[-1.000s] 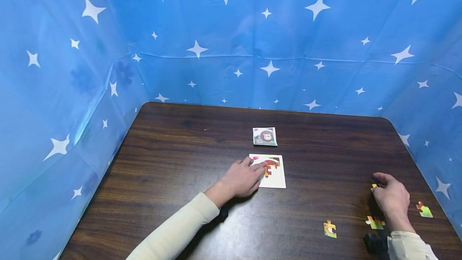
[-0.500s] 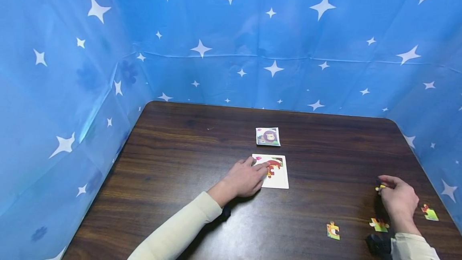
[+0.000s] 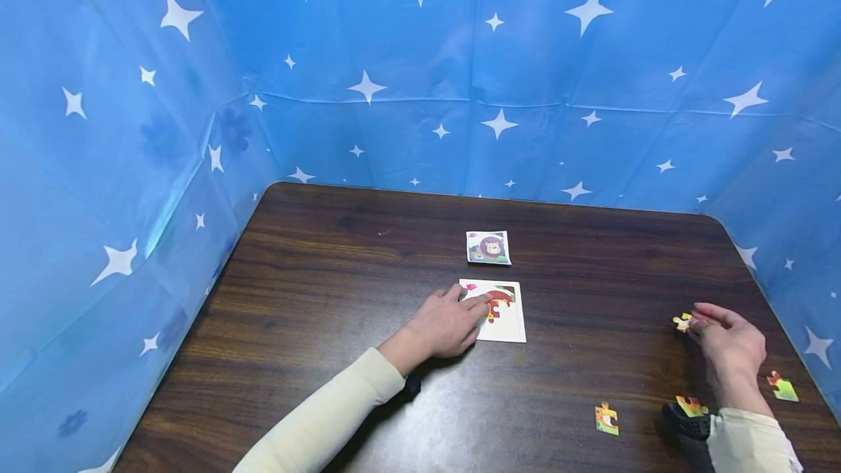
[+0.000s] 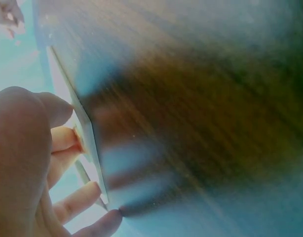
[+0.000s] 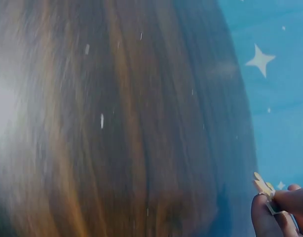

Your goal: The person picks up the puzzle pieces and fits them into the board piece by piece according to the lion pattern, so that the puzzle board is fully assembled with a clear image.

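My left hand (image 3: 447, 323) rests on the left side of a white puzzle board (image 3: 509, 331), fingers spread over it. A partly assembled red and yellow picture shows on the board, partly covered by the fingers. In the left wrist view, the thumb (image 4: 55, 108) and fingers touch the board's pale edge (image 4: 90, 133). At the right of the table, my right hand (image 3: 732, 345) pinches a small yellow and white jigsaw piece (image 3: 682, 322) between thumb and fingers. The right wrist view shows that piece (image 5: 264, 190) held off the tabletop.
Three other jigsaw pieces lie on the right: one (image 3: 607, 419) nearer the middle, one (image 3: 690, 406) by the right wrist strap, one (image 3: 782, 387) near the right edge. A lion picture card (image 3: 488, 248) lies behind the board. Blue starry curtains (image 3: 420, 42) surround the dark table (image 3: 328, 261).
My right hand has raised the pinched jigsaw piece, which now shows clearly beyond the fingertips. The left hand stays on the board. The head view has shifted slightly.
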Tool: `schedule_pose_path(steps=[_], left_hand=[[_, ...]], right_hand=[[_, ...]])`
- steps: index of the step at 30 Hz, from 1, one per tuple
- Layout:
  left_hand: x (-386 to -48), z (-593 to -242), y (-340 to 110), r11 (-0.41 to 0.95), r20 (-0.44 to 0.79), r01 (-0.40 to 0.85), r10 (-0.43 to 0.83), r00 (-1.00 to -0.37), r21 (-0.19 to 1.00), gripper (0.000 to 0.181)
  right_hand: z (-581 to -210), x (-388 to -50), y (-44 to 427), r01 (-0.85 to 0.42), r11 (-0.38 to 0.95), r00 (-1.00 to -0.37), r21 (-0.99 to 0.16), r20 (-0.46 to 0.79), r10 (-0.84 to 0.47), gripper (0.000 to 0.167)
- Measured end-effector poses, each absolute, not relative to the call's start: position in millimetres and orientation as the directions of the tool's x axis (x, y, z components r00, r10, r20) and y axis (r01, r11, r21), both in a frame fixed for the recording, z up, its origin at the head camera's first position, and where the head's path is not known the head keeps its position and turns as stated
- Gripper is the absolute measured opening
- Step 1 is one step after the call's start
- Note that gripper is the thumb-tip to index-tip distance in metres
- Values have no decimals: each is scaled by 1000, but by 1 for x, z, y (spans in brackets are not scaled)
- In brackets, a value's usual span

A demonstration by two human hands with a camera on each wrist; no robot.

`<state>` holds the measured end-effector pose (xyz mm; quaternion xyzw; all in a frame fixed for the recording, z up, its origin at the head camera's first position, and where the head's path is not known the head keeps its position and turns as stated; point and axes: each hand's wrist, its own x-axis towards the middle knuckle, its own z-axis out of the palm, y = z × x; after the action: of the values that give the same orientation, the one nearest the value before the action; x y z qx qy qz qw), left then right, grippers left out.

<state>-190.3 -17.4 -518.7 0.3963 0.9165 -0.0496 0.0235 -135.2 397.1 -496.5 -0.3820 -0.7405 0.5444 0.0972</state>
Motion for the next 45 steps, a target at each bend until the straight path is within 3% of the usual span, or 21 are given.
schedule_pose_path(steps=[12, 22, 45], left_hand=[[-189, -516, -17, 683, -86, 727, 722, -687, -70, 35], [-189, -518, -18, 684, -75, 726, 723, -687, -62, 39], [-189, -519, -18, 676, -81, 731, 727, -682, -91, 39]], right_hand=[[-496, -148, 363, 322, -162, -744, -933, -355, 566, 23], [-491, -156, 335, 302, -429, -841, -851, -450, 301, 36], [-504, -174, 248, 362, -275, -890, -891, -418, 182, 26]])
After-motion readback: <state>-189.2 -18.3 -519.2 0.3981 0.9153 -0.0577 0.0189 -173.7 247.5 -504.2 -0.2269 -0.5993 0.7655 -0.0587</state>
